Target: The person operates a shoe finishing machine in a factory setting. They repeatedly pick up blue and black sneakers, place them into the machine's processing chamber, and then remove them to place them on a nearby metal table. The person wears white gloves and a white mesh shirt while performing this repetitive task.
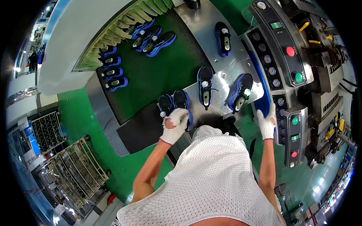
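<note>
My left hand (174, 125), in a white glove with a worn patch, is closed at the heel end of a black and blue sports shoe (181, 98). Its fingertips are partly hidden against the shoe. Close beside that one stands a matching shoe (165, 103). My right hand (266, 122), also gloved, is held with its fingers apart next to the machine's control panel and holds nothing. Between the hands, a shoe (205, 86) and a tilted shoe (240, 92) rest on the metal plate (222, 77). Another shoe (223, 38) lies farther back on the metal.
Several more shoes (160, 43) sit on the green conveyor belt (158, 71), some by the fringed curtain (109, 35) of a white housing. At right stands a machine with gauges (267, 59) and buttons (298, 77). Wire racks (77, 171) stand at lower left.
</note>
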`<control>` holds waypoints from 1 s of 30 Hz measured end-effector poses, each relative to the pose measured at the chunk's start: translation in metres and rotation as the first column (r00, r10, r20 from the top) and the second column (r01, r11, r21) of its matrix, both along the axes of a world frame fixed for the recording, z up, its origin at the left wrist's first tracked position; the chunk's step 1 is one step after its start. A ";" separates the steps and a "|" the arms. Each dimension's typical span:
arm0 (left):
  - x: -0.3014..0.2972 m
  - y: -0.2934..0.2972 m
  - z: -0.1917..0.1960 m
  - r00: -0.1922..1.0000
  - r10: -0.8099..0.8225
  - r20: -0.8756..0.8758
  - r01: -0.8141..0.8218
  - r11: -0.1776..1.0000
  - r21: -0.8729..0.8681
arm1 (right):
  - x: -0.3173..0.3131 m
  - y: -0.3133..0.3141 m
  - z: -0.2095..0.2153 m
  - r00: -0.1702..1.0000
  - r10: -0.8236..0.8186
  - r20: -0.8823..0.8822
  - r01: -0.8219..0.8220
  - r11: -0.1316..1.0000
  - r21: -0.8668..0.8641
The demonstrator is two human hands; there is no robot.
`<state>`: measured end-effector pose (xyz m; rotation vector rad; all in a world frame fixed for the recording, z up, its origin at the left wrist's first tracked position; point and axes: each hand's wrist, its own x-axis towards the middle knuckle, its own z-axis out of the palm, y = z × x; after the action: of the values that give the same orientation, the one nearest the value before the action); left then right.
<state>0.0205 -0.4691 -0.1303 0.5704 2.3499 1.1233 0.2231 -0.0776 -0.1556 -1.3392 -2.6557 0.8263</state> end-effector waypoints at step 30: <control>-0.045 -0.014 -0.034 0.890 -0.384 -0.244 0.312 0.906 -0.287 | 0.120 -0.122 -0.039 0.966 -0.259 0.029 0.243 0.855 -0.459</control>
<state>-0.0242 -0.4826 -0.1644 1.0848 2.4435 0.6103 0.3435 -0.1996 -0.1947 -1.6986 -2.2630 1.4839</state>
